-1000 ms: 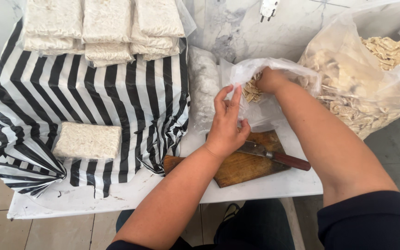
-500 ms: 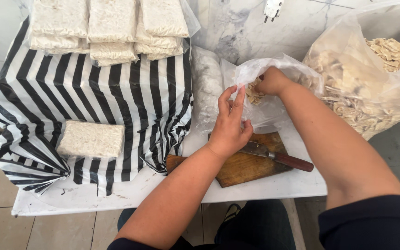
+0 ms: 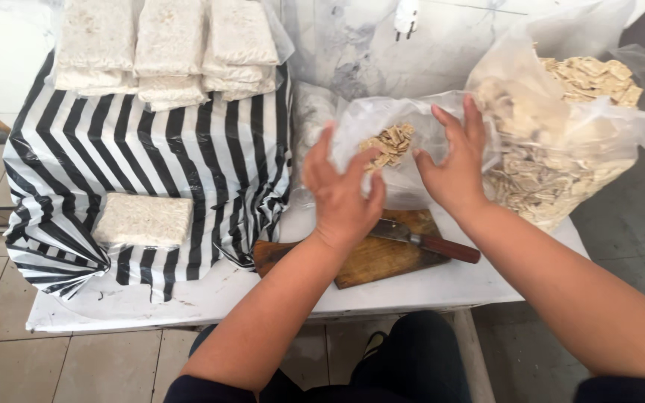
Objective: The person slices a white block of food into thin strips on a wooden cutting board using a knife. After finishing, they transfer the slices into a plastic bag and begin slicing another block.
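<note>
My left hand (image 3: 341, 190) and my right hand (image 3: 453, 160) hover with spread fingers on either side of a small clear plastic bag (image 3: 382, 123). The bag holds a handful of pale cut strips (image 3: 388, 142). Neither hand grips anything; the right fingers lie close to the bag's rim. Under my hands a wooden cutting board (image 3: 367, 257) lies on the white table (image 3: 210, 295), with a wooden-handled knife (image 3: 423, 240) resting across it.
A large clear bag (image 3: 569, 134) full of the same pale strips stands at the right. A black-and-white striped plastic sheet (image 3: 151, 164) covers the left side, with one white wrapped block (image 3: 143, 219) on it and stacked white blocks (image 3: 166, 45) behind.
My right hand has come out of the small bag, and both hands have opened and drawn apart. The strips inside the bag now show.
</note>
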